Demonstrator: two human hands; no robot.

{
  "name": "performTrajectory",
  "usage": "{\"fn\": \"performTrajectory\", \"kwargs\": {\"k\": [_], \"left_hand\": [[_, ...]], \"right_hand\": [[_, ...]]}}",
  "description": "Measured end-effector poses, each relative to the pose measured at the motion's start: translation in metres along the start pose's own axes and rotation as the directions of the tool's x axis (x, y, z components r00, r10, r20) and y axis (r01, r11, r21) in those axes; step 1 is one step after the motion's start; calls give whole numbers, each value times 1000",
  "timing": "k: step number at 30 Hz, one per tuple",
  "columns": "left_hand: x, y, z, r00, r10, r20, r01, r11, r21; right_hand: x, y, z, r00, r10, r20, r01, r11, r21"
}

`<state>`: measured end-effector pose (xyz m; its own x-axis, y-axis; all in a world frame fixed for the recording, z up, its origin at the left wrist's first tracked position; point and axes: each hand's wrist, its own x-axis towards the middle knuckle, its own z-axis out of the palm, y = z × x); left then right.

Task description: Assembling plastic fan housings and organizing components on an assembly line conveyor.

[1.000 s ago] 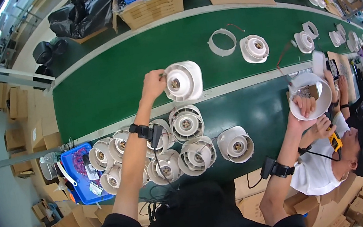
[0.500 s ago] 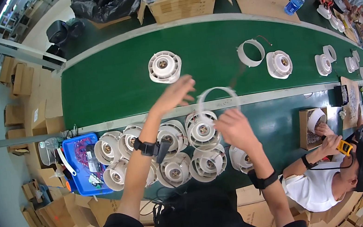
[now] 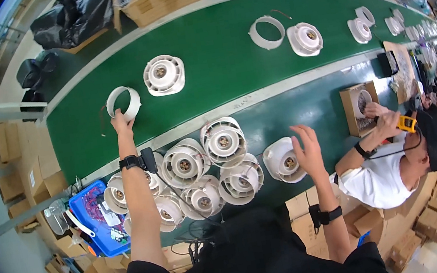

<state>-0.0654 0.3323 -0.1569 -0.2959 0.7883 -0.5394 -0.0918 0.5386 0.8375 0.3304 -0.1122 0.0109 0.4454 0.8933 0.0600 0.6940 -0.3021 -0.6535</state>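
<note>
My left hand (image 3: 123, 120) is closed on the near rim of a white plastic ring (image 3: 135, 101) over the far-left part of the green belt. A thin red wire hangs from this ring. To its right on the belt sits a round white fan-like housing (image 3: 163, 76) with a square base. My right hand (image 3: 309, 152) is open and holds nothing, its fingers apart beside another white housing (image 3: 276, 163) on the near table. Between my forearms stand several such housings (image 3: 223, 142) with white rings on them, packed close together.
The green belt (image 3: 206, 53) carries a loose ring (image 3: 252, 35) and more housings (image 3: 306, 40) toward the right. A blue tray (image 3: 90, 212) of wires lies at the left. On the right, a co-worker (image 3: 374, 178) handles a ring in a cardboard box (image 3: 348, 112).
The ring that was in my right hand now appears in my left, farther left over the belt. My right hand has let go and come down beside the housing. The view has shifted.
</note>
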Motion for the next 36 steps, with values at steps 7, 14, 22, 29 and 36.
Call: {"fn": "performTrajectory", "kwargs": {"k": [7, 14, 22, 29, 36], "left_hand": [[-104, 8, 79, 782, 596, 181, -477, 387, 789], [-298, -42, 141, 28, -54, 998, -782, 621, 56], [-402, -148, 207, -20, -492, 870, -971, 218, 101], [-410, -156, 200, -9, -506, 863, -997, 66, 29], [-407, -105, 178, 35, -185, 982, -989, 137, 61]], "right_hand": [[-96, 95, 7, 878, 468, 98, -476, 876, 82], [-64, 49, 8, 874, 485, -13, -485, 874, -32], [-129, 110, 14, 319, 948, 10, -152, 41, 988], [-176, 85, -39, 672, 707, -220, 275, 37, 961], [-125, -26, -88, 759, 633, -151, 2, 229, 974]]}}
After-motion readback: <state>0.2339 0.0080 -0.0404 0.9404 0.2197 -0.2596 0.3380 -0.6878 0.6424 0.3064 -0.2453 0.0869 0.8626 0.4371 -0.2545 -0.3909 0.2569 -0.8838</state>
